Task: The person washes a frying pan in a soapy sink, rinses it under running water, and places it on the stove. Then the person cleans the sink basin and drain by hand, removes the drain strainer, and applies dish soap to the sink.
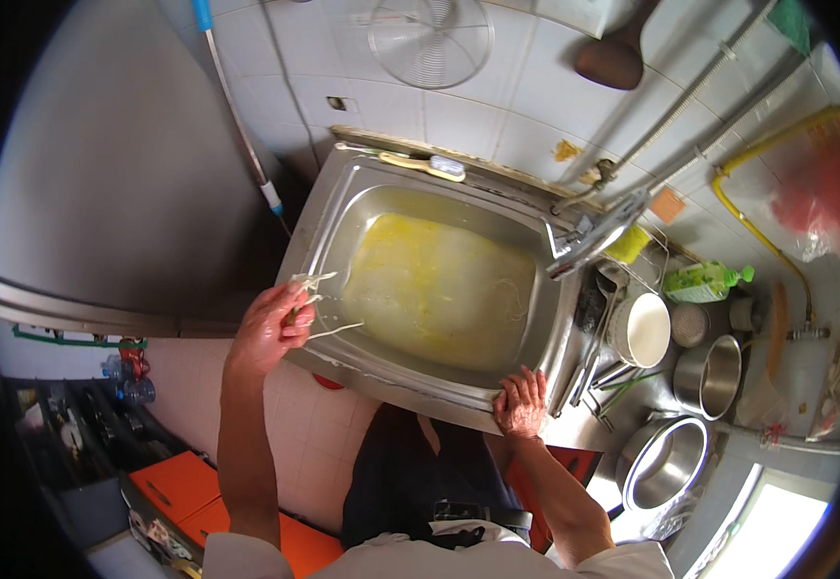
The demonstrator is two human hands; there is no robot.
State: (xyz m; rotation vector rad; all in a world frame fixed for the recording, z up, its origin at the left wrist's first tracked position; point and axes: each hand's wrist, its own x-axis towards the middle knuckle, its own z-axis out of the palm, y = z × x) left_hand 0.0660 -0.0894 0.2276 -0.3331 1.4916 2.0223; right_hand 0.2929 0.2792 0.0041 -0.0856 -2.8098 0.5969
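Observation:
My left hand [273, 327] is wet and closed around a small bunch of pale, stringy strands [317, 280] above the left rim of the stainless steel sink [554, 329]. One thin strand dangles from it toward the basin; I cannot tell what the strands are. My right hand [521, 405] rests on the front right corner of the rim, holding nothing, its fingers slightly apart. Cloudy water [449, 282] with a yellowish tint covers the bottom of the basin. A few loose pale strands [514, 298] lie in the water on the right.
A metal tap [601, 235] reaches over the basin's back right corner. A scrub brush [423, 166] lies on the back ledge. Along the right counter stand a white pot [639, 331], steel pots [710, 378], a steel basin [665, 463] and a green soap bottle [702, 281].

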